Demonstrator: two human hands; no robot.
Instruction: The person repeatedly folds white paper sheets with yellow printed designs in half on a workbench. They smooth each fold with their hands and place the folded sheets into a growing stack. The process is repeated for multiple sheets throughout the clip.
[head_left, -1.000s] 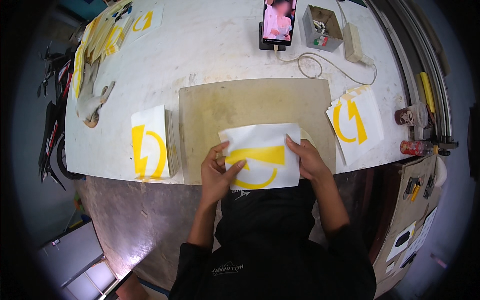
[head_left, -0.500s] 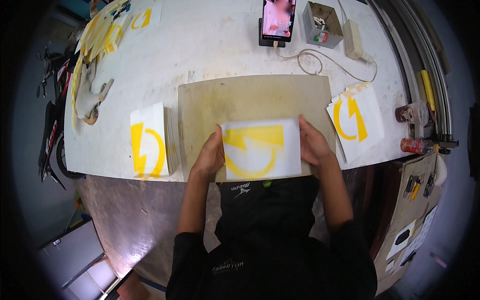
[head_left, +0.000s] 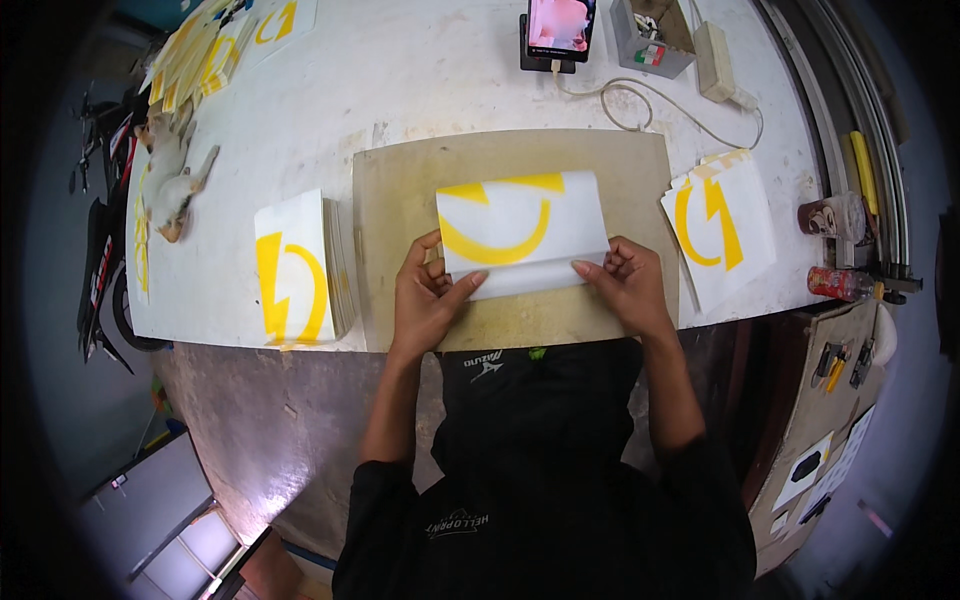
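A white sheet with a yellow print (head_left: 525, 230) lies over the tan board (head_left: 400, 210) in front of me. Its near edge is bent in a fold or curl along its width. My left hand (head_left: 428, 290) pinches that edge at the left corner, thumb on top. At the right corner my right hand (head_left: 632, 285) does the same, its thumb pressed on the bent strip. To the left stands a thick stack of printed white sheets (head_left: 295, 265); a fanned pile of similar sheets (head_left: 715, 225) lies to the right.
A cat (head_left: 175, 180) lies at the table's left, near more printed sheets (head_left: 215, 50). At the back are a phone (head_left: 560, 28) on a stand, its cable (head_left: 690, 125), a grey box (head_left: 655, 40) and a power strip (head_left: 713, 65). A cup (head_left: 830, 220) and bottle (head_left: 838, 284) stand far right.
The sheet has moved away from me on the board, and its near edge is now bent. My hands have shifted from its sides to the near corners, thumbs on top.
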